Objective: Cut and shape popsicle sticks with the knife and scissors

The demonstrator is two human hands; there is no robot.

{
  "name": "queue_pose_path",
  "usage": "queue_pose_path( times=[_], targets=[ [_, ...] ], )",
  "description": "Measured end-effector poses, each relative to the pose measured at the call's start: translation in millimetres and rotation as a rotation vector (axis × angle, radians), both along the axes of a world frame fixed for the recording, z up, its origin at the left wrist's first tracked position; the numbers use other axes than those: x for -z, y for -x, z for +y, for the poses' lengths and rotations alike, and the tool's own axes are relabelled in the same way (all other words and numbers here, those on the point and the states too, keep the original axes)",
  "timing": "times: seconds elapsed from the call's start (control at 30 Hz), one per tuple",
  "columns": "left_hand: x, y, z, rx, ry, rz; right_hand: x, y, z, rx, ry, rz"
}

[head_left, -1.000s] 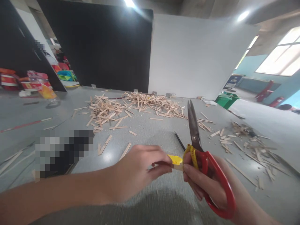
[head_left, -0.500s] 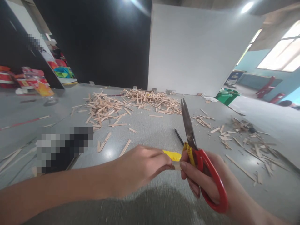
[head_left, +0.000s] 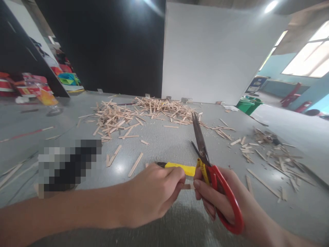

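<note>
My right hand (head_left: pixel 218 195) is closed around red-handled scissors (head_left: pixel 199 135), whose blades are together and point away from me. A strip of yellow measuring tape (head_left: pixel 202 168) is bunched between its fingers near the scissors' pivot. The right thumb and fingers also pinch one end of a short flat wooden stick (head_left: pixel 187 186). My left hand (head_left: pixel 159 188) is closed on the stick's other end, fingers curled over it and hiding it. On the table just behind both hands lies a yellow utility knife (head_left: pixel 189 170), partly covered by the left hand. A black pen (head_left: pixel 194 146) lies behind the scissors.
Heaps of wooden sticks (head_left: pixel 113 118) lie toward the back of the grey table (head_left: pixel 159 140), below black and white panels (head_left: pixel 210 51). Scattered sticks and debris (head_left: pixel 282 161) cover the right side. A plastic bottle (head_left: pixel 47 97) stands at left; green bins (head_left: pixel 248 105) are beyond.
Both hands have shifted slightly left, and the scissors' tips have swung left with them. More of the utility knife shows behind my left hand. The stick is still between my hands.
</note>
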State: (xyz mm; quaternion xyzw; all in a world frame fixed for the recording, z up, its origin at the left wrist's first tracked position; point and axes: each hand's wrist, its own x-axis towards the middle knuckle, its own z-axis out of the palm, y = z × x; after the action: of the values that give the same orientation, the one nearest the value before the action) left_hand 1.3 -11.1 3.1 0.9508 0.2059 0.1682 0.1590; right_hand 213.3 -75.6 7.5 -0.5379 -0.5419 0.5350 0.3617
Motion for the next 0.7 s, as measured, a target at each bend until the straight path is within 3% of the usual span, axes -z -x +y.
queue_pose_path(
  times=[0.17, 0.43, 0.63, 0.7],
  targets=[
    [6.5, -0.4, -3.2, -0.039, -0.011, -0.021, 6.1, -2.8, -0.6, -0.016, 0.055, 0.082],
    [-3.7, -2.2, -1.1, -0.106, 0.381, -0.091, 9.2, -6.7, 0.9, -0.041, 0.067, 0.105],
    [-7.5, -1.2, 0.0, -0.193, 0.557, -0.127, 7.7, -6.6, 2.2, -0.016, 0.083, 0.103],
    [-8.0, -0.6, 3.2, -0.198, 0.54, -0.098, 7.0, -7.1, 2.5, -0.013, 0.073, 0.092]
  ],
)
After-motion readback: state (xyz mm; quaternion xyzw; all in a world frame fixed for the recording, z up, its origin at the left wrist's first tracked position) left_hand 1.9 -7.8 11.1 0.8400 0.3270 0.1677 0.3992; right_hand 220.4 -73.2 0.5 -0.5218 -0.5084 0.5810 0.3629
